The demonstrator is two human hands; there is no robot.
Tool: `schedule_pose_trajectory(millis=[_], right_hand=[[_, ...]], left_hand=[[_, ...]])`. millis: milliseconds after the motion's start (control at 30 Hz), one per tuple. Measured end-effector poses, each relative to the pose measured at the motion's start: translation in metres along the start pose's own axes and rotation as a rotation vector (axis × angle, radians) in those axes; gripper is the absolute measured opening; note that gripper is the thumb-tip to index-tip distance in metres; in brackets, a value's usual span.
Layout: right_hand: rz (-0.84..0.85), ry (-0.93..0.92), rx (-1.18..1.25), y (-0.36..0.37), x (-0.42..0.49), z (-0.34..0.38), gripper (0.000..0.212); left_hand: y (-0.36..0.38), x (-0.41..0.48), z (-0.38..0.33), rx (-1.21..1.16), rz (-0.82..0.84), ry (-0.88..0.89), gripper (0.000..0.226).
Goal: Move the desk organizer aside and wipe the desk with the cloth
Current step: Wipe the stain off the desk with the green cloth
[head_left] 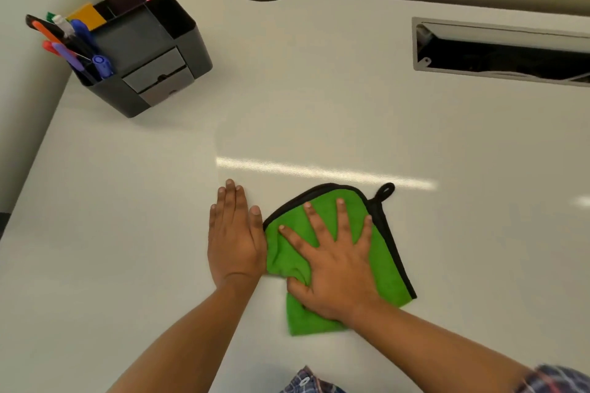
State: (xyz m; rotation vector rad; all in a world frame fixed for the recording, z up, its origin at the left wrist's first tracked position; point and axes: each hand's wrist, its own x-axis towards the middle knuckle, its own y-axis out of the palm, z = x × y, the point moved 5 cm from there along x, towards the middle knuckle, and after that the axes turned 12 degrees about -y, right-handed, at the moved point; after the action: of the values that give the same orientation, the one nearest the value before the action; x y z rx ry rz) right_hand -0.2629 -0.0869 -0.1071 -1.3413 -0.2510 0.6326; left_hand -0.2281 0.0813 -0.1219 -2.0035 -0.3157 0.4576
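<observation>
A green cloth with a black edge and a hanging loop lies flat on the white desk, near its front middle. My right hand presses down on the cloth with the fingers spread wide. My left hand rests flat on the bare desk just left of the cloth, fingers together, touching the cloth's left edge. The black desk organizer stands at the far left corner, by the wall, with several pens and markers in its left compartment and grey drawers at its front.
A long rectangular cable slot with a metal rim is cut into the desk at the far right. A wall runs along the desk's left side. The desk's back edge curves behind the organizer. A checked sleeve shows at the bottom right.
</observation>
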Motion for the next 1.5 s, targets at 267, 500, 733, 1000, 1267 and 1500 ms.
schedule_pose_trajectory(millis=[267, 500, 733, 1000, 1267, 1500], right_hand=[[-0.11, 0.167, -0.037, -0.026, 0.092, -0.046, 0.075], [-0.142, 0.217, -0.045, -0.001, -0.039, -0.061, 0.08], [-0.073, 0.657, -0.008, 0.003, -0.19, -0.166, 0.082], [-0.157, 0.84, 0.041, -0.046, -0.092, -0.287, 0.084], [-0.04, 0.329, -0.088, -0.042, 0.023, -0.174, 0.077], [-0.084, 0.171, -0.057, 0.014, -0.102, -0.084, 0.08]], left_hand=[[0.004, -0.001, 0.002, 0.007, -0.038, 0.014, 0.067], [0.002, -0.002, 0.0, 0.054, -0.024, 0.018, 0.067], [0.002, -0.005, -0.005, 0.081, -0.024, 0.009, 0.07], [0.004, -0.002, -0.003, 0.102, -0.041, 0.013, 0.073], [0.005, -0.002, -0.003, 0.107, -0.043, 0.018, 0.072], [0.004, -0.003, -0.003, 0.1, -0.041, 0.011, 0.069]])
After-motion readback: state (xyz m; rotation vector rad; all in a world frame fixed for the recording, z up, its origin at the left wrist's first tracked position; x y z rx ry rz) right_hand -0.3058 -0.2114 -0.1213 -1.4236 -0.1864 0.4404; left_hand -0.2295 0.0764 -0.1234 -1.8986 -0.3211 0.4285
